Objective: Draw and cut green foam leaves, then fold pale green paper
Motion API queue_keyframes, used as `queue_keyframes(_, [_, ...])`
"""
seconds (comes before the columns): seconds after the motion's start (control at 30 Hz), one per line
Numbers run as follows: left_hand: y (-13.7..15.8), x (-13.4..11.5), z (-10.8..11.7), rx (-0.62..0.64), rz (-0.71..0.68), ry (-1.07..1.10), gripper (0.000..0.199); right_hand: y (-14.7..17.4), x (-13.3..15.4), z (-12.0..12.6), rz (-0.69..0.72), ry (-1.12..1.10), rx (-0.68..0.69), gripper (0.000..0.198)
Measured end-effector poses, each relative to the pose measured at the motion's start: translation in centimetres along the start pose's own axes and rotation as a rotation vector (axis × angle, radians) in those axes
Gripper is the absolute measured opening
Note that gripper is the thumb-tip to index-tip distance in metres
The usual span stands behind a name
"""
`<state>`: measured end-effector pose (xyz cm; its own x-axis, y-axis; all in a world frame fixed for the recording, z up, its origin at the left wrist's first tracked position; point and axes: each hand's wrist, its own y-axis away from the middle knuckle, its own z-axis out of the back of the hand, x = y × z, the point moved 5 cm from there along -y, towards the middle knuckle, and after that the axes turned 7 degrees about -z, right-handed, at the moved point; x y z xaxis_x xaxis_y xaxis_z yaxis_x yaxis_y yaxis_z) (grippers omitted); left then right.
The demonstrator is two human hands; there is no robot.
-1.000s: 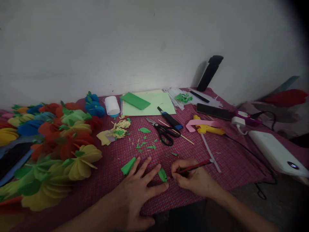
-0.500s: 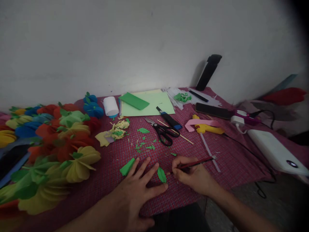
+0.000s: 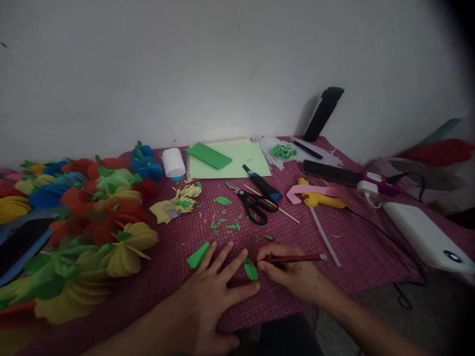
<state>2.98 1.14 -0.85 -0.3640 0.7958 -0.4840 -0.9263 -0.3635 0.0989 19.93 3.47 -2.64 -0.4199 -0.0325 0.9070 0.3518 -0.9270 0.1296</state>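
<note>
My left hand [image 3: 213, 291] lies flat with its fingers spread on the checked tablecloth [image 3: 170, 262]. Between its index finger and thumb sits a small green paper leaf [image 3: 251, 270]. Just beyond the other fingertips is a folded green paper piece [image 3: 198, 255]. My right hand [image 3: 291, 272] pinches a dark red pencil [image 3: 297, 258], held almost level, with its front end at the leaf's right edge; the tip is hidden by the fingers. Another green leaf [image 3: 223, 200] and several green scraps [image 3: 233, 226] lie past my hands, near black-handled scissors [image 3: 256, 203].
Colourful paper flowers [image 3: 122, 207] crowd the left side. Paper sheets [image 3: 241, 158], a blue and black cutter [image 3: 262, 183] and a wooden stick [image 3: 289, 214] lie behind. A yellow glue gun [image 3: 322, 200], white power bank [image 3: 426, 235] and cables are at right. A black bottle [image 3: 322, 114] leans near the wall.
My right hand has shifted left with the pencil, bringing its front end from beside the leaf onto the leaf's edge. My left hand stays spread in place. The view has moved slightly.
</note>
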Motion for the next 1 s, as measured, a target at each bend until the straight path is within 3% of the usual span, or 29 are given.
queue_keyframes(1.0, [-0.2, -0.2, 0.2, 0.049, 0.029, 0.002, 0.09, 0.2, -0.8, 0.0, -0.025, -0.093, -0.041, 0.007])
